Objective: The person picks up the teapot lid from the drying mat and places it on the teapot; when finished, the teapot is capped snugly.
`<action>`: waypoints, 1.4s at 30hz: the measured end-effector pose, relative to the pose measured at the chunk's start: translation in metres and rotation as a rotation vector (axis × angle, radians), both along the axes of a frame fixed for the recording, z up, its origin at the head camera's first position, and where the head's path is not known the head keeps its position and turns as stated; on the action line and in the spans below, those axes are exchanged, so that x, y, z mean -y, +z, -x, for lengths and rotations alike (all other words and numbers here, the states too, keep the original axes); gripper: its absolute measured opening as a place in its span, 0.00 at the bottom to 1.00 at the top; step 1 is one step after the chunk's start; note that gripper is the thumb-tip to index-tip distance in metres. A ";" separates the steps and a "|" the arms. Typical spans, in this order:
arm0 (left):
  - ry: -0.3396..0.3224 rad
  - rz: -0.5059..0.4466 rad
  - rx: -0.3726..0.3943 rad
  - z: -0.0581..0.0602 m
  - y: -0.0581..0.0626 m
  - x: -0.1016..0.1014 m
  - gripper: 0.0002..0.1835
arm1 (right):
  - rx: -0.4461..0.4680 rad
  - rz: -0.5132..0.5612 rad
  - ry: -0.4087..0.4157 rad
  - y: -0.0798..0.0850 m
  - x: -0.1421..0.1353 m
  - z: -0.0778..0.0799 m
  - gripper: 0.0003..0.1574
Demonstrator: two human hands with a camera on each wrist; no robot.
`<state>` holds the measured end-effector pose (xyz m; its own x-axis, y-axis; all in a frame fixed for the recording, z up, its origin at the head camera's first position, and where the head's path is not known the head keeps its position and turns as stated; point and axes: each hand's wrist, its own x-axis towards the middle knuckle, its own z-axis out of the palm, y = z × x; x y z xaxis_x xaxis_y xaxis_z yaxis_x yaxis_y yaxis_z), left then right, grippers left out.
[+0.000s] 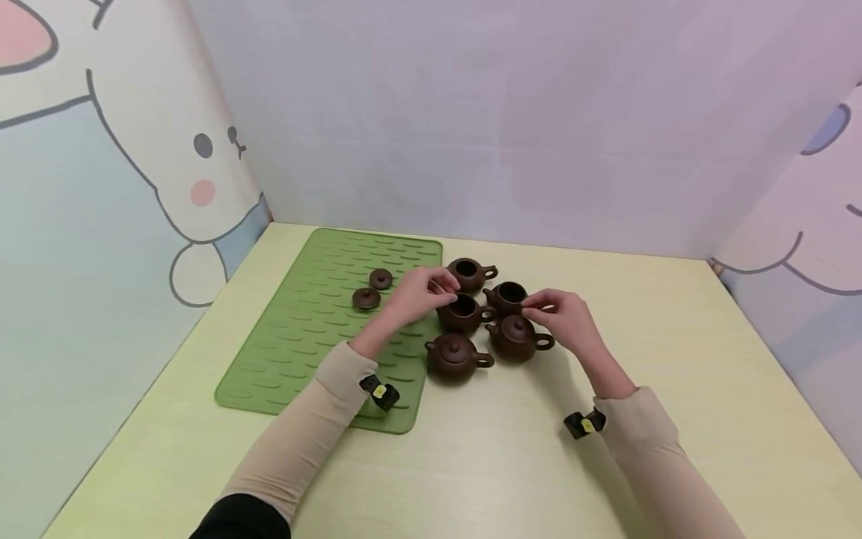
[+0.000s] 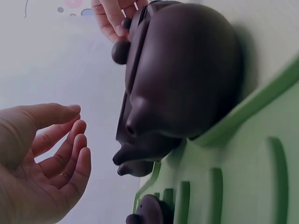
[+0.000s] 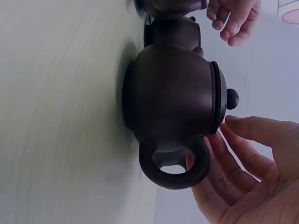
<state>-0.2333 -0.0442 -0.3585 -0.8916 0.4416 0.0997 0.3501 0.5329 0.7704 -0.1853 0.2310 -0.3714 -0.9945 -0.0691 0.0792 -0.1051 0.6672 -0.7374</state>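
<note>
My left hand (image 1: 417, 294) hovers over an open teapot (image 1: 462, 323), its fingers loosely bent and nothing between them in the left wrist view. At the right side of another open teapot (image 1: 501, 305) are the fingertips of my right hand (image 1: 566, 318), thumb and index close together. That pot's handle is hidden behind the hand. In the right wrist view, a lidded teapot (image 3: 170, 88) covers part of the right fingers. A second lidded teapot (image 1: 451, 359) stands at the mat's edge, and a third open teapot (image 1: 471, 282) is farthest back. All are dark brown.
A green ridged mat (image 1: 289, 337) lies on the left of the pale wooden table (image 1: 512, 464). Two loose lids rest on it: a back lid (image 1: 381, 279) and a front lid (image 1: 367, 299). Behind the table hangs a pale cloth wall (image 1: 498, 135).
</note>
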 end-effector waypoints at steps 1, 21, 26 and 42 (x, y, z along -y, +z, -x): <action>0.004 0.000 0.002 0.000 0.000 0.001 0.08 | -0.002 -0.006 0.000 0.000 0.001 0.001 0.13; 0.099 -0.012 0.021 0.008 -0.007 0.033 0.09 | -0.021 -0.002 0.009 -0.002 0.014 0.010 0.11; 0.117 -0.002 0.030 0.010 -0.011 0.039 0.11 | -0.018 -0.011 0.006 -0.004 0.016 0.011 0.11; 0.166 0.023 0.068 0.016 -0.033 0.057 0.10 | -0.020 -0.032 -0.014 -0.008 0.025 0.015 0.10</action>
<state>-0.2494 -0.1012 -0.3918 -0.9567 0.2897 0.0285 0.2037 0.5964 0.7764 -0.1998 0.2058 -0.3796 -0.9935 -0.0581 0.0974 -0.1104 0.6920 -0.7134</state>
